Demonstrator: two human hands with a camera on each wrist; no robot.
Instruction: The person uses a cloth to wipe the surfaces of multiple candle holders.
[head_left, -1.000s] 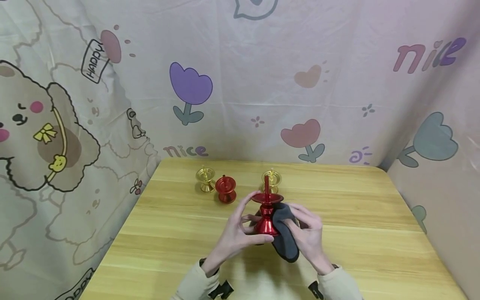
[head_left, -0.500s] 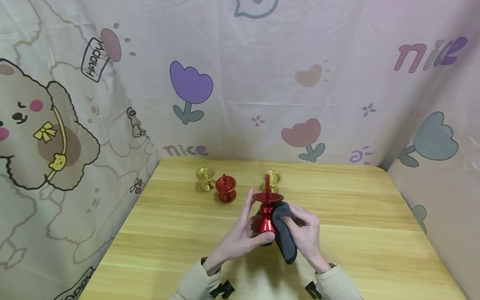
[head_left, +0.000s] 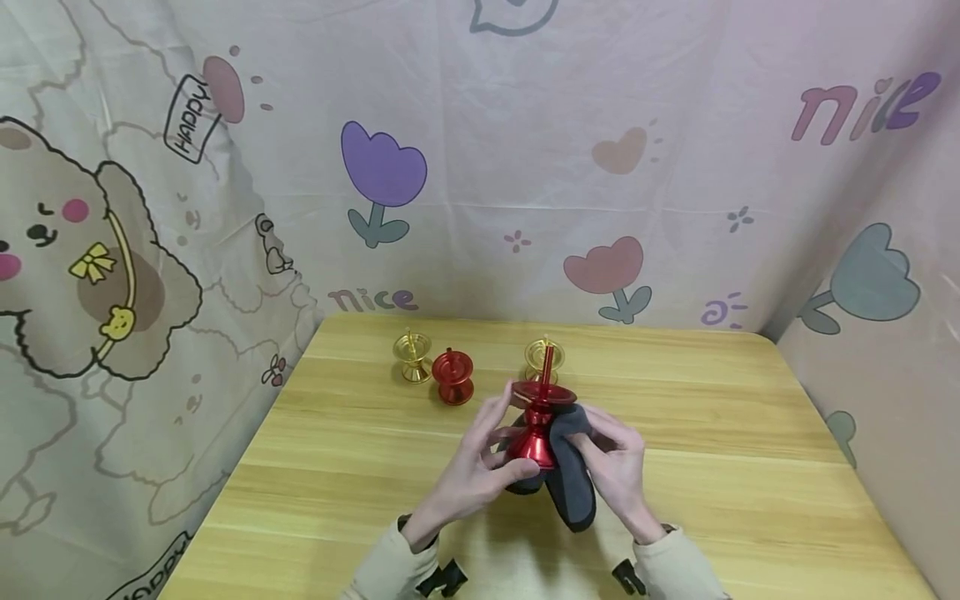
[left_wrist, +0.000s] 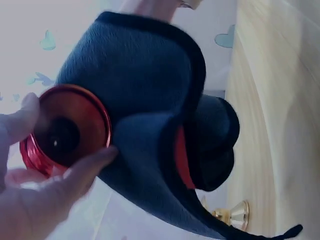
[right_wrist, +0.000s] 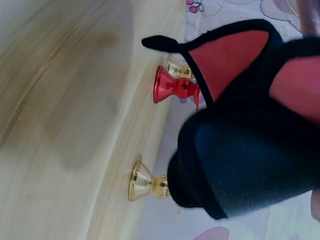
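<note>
A shiny red metal candle holder [head_left: 534,448], with a wide dish and a tall spike, is held over the table, its top leaning right. My left hand [head_left: 472,468] grips it around the base, thumb at the bottom rim. In the left wrist view its hollow underside [left_wrist: 72,107] faces the camera. A dark grey cloth [head_left: 574,493] with black edging wraps behind and along its right side. My right hand [head_left: 617,465] pinches this cloth against the candle holder's stem. Red patches show on the cloth's [right_wrist: 240,165] other face in the right wrist view.
Toward the back of the wooden table [head_left: 712,500] stand a gold candle holder [head_left: 413,360], a smaller red one [head_left: 453,379] beside it, and another gold one [head_left: 555,357] partly hidden behind the held piece. A printed curtain [head_left: 487,167] hangs around the table's back and sides.
The held candle holder has tipped, its dish and spike shifting right. My left fingers have shifted along it, the raised forefinger now leaning in at the dish. The cloth's lower folds have swung slightly.
</note>
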